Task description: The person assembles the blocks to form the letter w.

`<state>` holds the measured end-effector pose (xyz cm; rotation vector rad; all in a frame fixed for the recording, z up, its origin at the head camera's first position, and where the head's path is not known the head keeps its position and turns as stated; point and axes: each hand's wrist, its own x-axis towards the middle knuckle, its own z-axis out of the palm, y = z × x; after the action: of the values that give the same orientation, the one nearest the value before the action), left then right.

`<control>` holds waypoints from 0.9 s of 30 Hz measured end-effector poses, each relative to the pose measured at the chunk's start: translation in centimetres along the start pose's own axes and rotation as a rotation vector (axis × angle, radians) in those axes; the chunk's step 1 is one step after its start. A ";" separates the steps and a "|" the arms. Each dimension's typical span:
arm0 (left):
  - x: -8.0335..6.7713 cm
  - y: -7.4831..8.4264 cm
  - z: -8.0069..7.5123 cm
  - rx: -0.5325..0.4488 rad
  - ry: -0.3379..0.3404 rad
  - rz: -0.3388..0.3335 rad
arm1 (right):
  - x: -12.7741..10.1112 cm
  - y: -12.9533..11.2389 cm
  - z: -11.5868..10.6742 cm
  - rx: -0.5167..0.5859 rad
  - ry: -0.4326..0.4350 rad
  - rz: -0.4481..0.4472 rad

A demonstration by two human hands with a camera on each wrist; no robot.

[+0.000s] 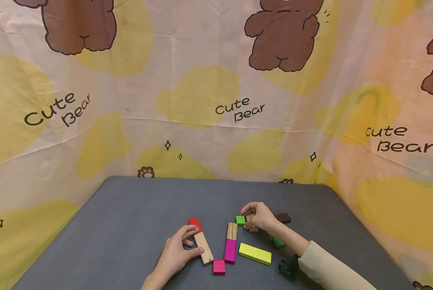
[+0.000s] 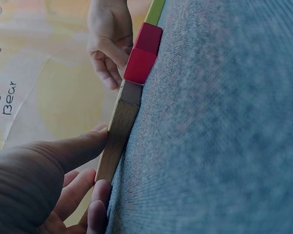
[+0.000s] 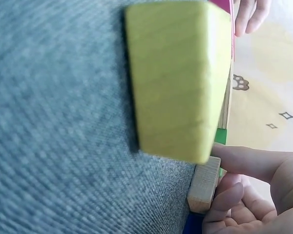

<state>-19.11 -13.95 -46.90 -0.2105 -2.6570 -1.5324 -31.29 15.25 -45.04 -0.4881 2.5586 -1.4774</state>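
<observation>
My left hand [image 1: 180, 247] rests at a long plain wooden block [image 1: 204, 248], thumb on it and fingers along its left side and at the red block [image 1: 193, 221] beyond its far end. The left wrist view shows the thumb against this wooden block [image 2: 118, 134], with fingertips at its nearer end. To the right, my right hand [image 1: 261, 217] holds a small plain wooden block [image 3: 204, 185] between thumb and fingers, beside a green cube [image 1: 240, 220]. In the head view the fingers partly hide that small block.
A pink cube [image 1: 219, 267] lies at the long block's near end. Right of it, a magenta block [image 1: 230, 251] meets a striped wooden block [image 1: 232, 231]. A yellow block [image 1: 255, 253], a green block [image 1: 278, 241] and a dark brown block [image 1: 282, 218] lie further right on the grey table [image 1: 147, 205].
</observation>
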 end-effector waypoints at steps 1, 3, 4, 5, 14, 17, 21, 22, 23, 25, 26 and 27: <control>0.0 0.0 0.0 0.000 0.000 0.001 | 0.0 0.0 0.0 -0.011 0.003 -0.002; 0.0 0.0 0.0 0.000 -0.001 0.004 | 0.0 0.1 0.1 -0.031 0.010 -0.007; 0.0 0.0 0.0 -0.001 -0.002 0.005 | 0.1 0.1 0.1 -0.042 0.013 -0.009; 0.0 0.0 -0.1 -0.001 -0.002 0.006 | 0.0 0.1 0.2 -0.049 0.017 -0.011; 0.0 0.0 -0.1 -0.009 -0.010 0.002 | -0.2 0.0 0.5 -0.070 0.035 -0.001; 0.0 -0.1 0.0 -0.008 -0.010 -0.002 | -0.2 0.1 0.4 -0.070 0.028 -0.001; 0.0 -0.1 0.1 -0.009 -0.007 -0.003 | -0.2 0.1 0.4 -0.062 0.018 -0.005; 0.0 -0.1 0.1 -0.011 -0.008 -0.002 | -0.2 0.1 0.4 -0.059 0.016 -0.006; 0.0 -0.1 0.1 -0.012 -0.008 -0.001 | -0.2 0.1 0.4 -0.061 0.015 -0.013; 0.0 -0.1 0.0 -0.017 -0.008 -0.001 | -0.3 0.1 0.4 -0.059 0.011 -0.019; 0.0 -0.1 0.0 -0.018 -0.009 -0.002 | -0.3 0.1 0.4 -0.058 0.009 -0.019; 0.0 -0.1 0.0 -0.019 -0.009 -0.003 | -0.3 0.1 0.4 -0.056 0.008 -0.019</control>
<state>-19.13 -13.97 -46.99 -0.2144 -2.6521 -1.5615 -30.96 15.09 -45.32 -0.5155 2.6147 -1.4203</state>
